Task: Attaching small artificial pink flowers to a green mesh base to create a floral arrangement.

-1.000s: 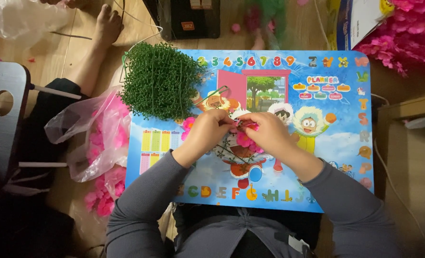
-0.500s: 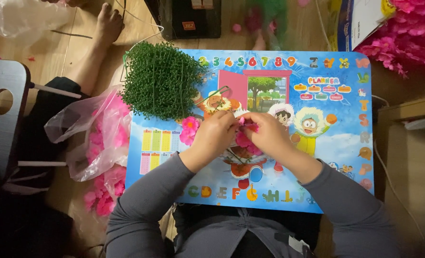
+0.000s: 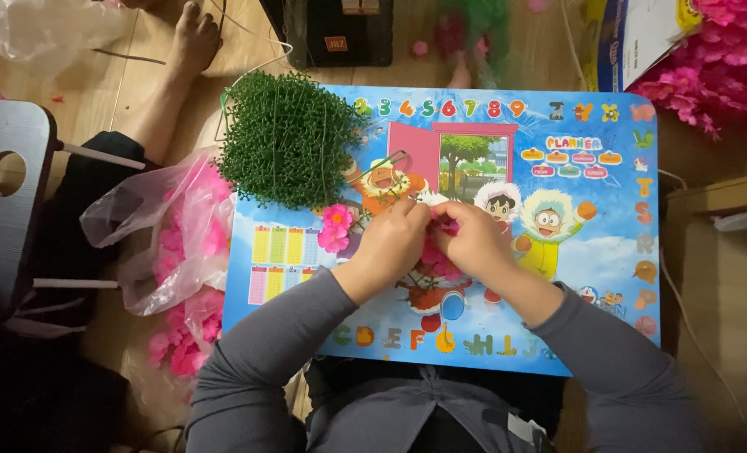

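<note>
One small blue desk [image 3: 608, 277] with a cartoon print of letters and numerals fills the middle of the head view, set low across the lap so both grey-sleeved forearms can rest on it while the fingers work. On its far left corner lies one round mat of green plastic foliage [image 3: 288, 149], kept within reach but apart from the hands. Off the left edge, on the floor, one clear plastic bag of pink fabric petals [image 3: 182, 252] sags open, apparently a supply to pick from. At the desk's centre the left hand [image 3: 390, 245] and the right hand [image 3: 472, 243] meet fingertip to fingertip, both pinched shut on one cluster of pink fabric flowers [image 3: 437, 256] pressed between them. One loose pink fabric blossom [image 3: 336, 226] lies just left of the left hand.
</note>
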